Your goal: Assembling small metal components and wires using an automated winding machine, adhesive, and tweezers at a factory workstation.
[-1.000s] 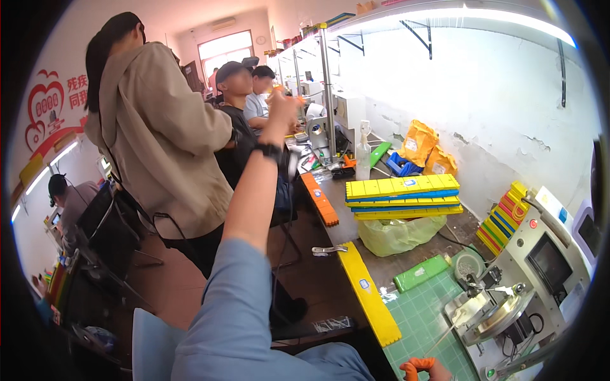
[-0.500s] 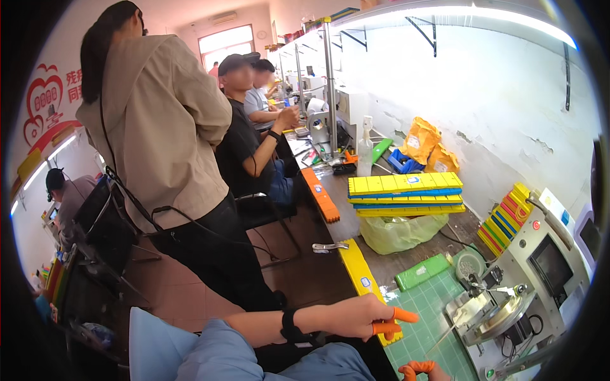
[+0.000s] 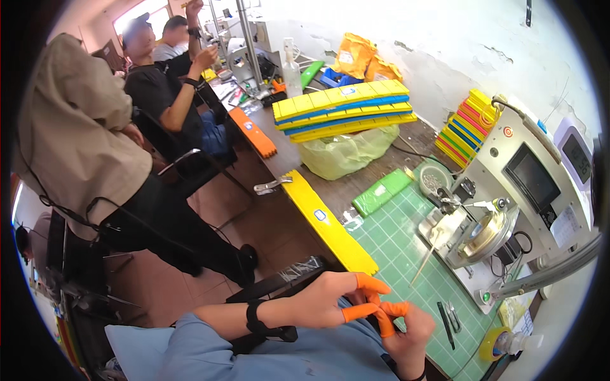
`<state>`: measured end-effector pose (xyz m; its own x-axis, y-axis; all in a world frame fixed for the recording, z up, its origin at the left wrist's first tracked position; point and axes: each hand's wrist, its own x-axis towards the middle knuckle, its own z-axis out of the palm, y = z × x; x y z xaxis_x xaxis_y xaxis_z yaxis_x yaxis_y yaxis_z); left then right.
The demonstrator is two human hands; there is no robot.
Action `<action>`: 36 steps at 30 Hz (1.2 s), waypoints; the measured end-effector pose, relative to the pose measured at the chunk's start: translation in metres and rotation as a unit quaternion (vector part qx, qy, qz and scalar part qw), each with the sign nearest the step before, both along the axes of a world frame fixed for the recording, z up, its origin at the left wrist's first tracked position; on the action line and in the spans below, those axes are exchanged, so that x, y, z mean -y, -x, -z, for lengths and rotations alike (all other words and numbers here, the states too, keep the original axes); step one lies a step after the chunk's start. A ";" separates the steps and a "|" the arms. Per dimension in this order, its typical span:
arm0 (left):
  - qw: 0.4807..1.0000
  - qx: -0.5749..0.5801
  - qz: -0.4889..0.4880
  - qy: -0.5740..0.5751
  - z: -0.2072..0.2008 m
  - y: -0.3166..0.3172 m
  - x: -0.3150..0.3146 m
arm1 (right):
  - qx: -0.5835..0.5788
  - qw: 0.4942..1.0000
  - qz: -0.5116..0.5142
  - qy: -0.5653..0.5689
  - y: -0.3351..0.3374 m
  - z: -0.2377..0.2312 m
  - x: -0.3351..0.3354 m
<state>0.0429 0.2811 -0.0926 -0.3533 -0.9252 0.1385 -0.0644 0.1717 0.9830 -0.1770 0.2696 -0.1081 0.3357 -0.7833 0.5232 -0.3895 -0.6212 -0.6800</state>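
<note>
My left hand [image 3: 327,301] and my right hand [image 3: 412,330] meet above my lap at the near edge of the green cutting mat [image 3: 397,244]. Orange finger cots cover the thumb and index finger of each. The fingertips are bent together and touch in a pinch; anything between them is too small or hidden to make out. Beyond my left hand lies a long yellow strip-shaped case [image 3: 330,222] along the table edge. Black tweezers [image 3: 446,325] and a small metal tool [image 3: 454,316] rest on the mat to the right of my right hand.
A machine with a dark screen [image 3: 532,178] and round metal wheel [image 3: 486,238] stands at right. Farther back are a green case [image 3: 382,192], stacked yellow and blue cases [image 3: 346,108] on a plastic bag [image 3: 346,152], and an orange case [image 3: 252,132]. A person [image 3: 89,120] stands at left; others sit beyond.
My view has turned right and down. My left hand, earlier stretched out with fingers apart over the mat, has come back to meet my right hand, which has risen further into view.
</note>
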 end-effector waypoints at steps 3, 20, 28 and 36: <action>1.000 -0.006 -0.011 -0.015 0.000 0.003 0.000 | -0.006 1.000 0.006 0.011 0.003 0.003 -0.001; 0.917 0.077 -0.364 0.147 -0.008 -0.101 0.054 | -0.063 0.900 -0.146 -0.406 0.001 -0.019 0.003; 0.570 0.372 -0.707 0.191 -0.021 -0.372 -0.011 | -0.227 0.809 -0.417 -0.347 0.004 -0.025 0.023; 0.578 0.302 -0.698 0.295 -0.033 -0.391 -0.023 | -0.068 0.796 -0.516 -0.309 -0.002 -0.056 0.042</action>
